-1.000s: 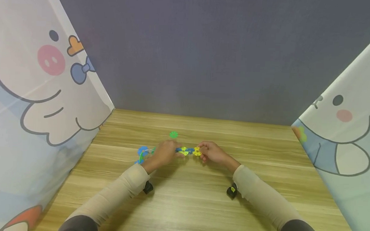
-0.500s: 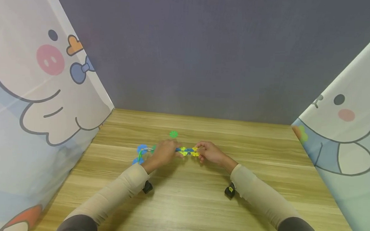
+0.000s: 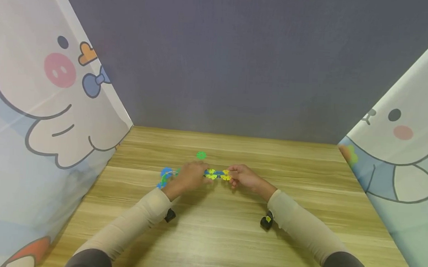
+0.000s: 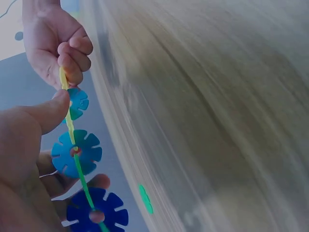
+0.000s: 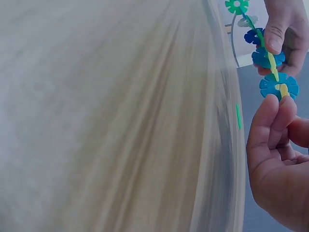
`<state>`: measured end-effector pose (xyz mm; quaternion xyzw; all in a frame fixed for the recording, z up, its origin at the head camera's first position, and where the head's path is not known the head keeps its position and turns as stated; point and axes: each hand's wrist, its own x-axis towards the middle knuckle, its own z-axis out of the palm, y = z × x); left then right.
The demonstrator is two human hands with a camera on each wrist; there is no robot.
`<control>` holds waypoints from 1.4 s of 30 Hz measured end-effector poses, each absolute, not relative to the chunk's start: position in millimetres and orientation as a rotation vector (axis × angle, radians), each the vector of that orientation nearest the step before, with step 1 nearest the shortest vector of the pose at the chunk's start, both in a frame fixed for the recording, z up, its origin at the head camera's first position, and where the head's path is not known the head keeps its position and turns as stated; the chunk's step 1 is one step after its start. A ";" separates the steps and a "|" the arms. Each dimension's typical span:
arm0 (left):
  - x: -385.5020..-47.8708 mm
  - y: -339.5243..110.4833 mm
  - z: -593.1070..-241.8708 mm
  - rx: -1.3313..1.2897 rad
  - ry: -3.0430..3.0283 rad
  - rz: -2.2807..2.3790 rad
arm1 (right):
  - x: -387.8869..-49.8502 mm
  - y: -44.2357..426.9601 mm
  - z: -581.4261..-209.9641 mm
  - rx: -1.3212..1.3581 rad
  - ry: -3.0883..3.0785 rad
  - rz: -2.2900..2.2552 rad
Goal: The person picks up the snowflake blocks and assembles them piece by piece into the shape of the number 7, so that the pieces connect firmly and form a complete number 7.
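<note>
A chain of slotted snowflake discs is held up between both hands. My left hand [image 3: 190, 176] grips its middle, the thumb against a yellow-green disc [image 3: 211, 174] and the fingers behind. My right hand [image 3: 246, 177] pinches a yellow disc [image 3: 225, 174] at the right end. That yellow disc is slotted into a light blue disc [image 5: 270, 87], which joins the yellow-green one. Farther along are another blue disc [image 4: 89, 154] and a dark blue disc [image 4: 113, 205]. Beyond the left hand, the chain's other end shows blue discs [image 3: 166, 172] and green ones. The left hand hides part of the chain.
A loose green disc [image 3: 201, 155] lies on the wooden table [image 3: 217, 235] beyond the left hand. A grey panel [image 3: 237, 71] stands at the back edge. Cartoon-printed panels [image 3: 69, 132] flank the table on both sides.
My right hand and the yellow disc have shifted slightly left. The yellow-green disc has turned a little, and the chain's far left end sways. Both hands keep their hold.
</note>
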<state>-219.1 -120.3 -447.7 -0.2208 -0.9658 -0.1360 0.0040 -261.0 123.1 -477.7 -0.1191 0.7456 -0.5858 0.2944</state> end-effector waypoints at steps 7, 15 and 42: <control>-221.0 -109.8 -446.3 -0.705 -3.034 -0.362 | -260.5 123.7 -474.7 -0.329 1.912 -1.584; -223.2 -97.7 -453.1 -0.778 -2.934 -0.354 | -261.0 122.9 -475.4 -0.337 1.854 -1.606; -222.0 -106.0 -465.4 -0.835 -2.750 -0.306 | -263.9 108.3 -477.0 -0.385 1.994 -1.469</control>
